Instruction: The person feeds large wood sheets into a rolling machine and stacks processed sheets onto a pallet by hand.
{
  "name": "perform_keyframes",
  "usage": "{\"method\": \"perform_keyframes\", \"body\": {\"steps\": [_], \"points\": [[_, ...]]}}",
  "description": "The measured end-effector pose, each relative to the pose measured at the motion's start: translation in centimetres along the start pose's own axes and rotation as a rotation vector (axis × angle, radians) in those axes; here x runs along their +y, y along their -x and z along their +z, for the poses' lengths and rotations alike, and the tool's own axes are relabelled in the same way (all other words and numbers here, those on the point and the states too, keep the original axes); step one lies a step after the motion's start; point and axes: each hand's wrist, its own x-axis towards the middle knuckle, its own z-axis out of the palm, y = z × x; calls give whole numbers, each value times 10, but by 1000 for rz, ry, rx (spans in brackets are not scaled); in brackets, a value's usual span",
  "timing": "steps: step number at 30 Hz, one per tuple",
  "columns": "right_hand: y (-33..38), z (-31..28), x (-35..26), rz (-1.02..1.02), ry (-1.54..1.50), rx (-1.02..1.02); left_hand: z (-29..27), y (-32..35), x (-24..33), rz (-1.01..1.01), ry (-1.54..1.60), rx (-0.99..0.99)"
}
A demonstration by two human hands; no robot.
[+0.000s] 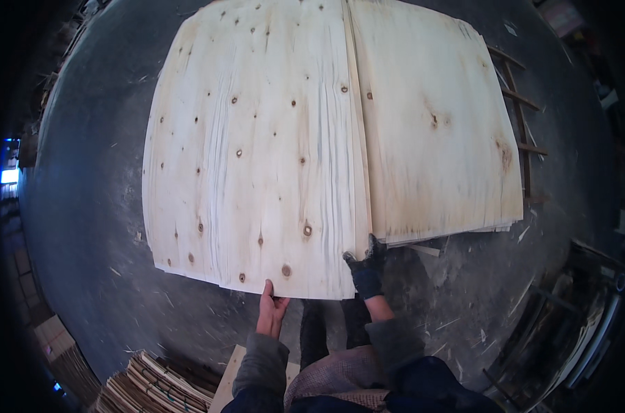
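A large pale wood veneer sheet [257,151], dotted with dark knots, lies in front of me on the left. My bare left hand [274,308] grips its near edge, thumb on top and fingers underneath. At the sheet's near right corner is my right hand [366,270] in a dark glove, its fingers closed round the corner and partly hidden. Beside it on the right lies a stack of veneer sheets [443,131], lighter and with fewer knots. The knotty sheet's right edge runs along this stack's left side.
A wooden slatted frame [522,124] sticks out past the stack on the right. Several bundled wood strips [154,385] lie at the lower left, near a pale board [231,375]. A dark metal rack [567,330] stands at the lower right. Wood splinters litter the grey floor [457,296].
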Motion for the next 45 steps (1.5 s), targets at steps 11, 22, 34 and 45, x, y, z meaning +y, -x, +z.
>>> {"method": "perform_keyframes", "body": {"steps": [11, 22, 34, 45], "points": [[-73, -35, 3, 364, -471, -467, 6, 36, 14, 100, -97, -34], [-54, -55, -46, -366, -400, -641, -3, 28, 26, 111, 124, -20], [-35, -77, -135, -320, 263, -526, -34, 39, 49, -234, -81, -34], [-5, -71, -213, -699, -119, -273, -30, 13, 85, -138, 236, -327]]}}
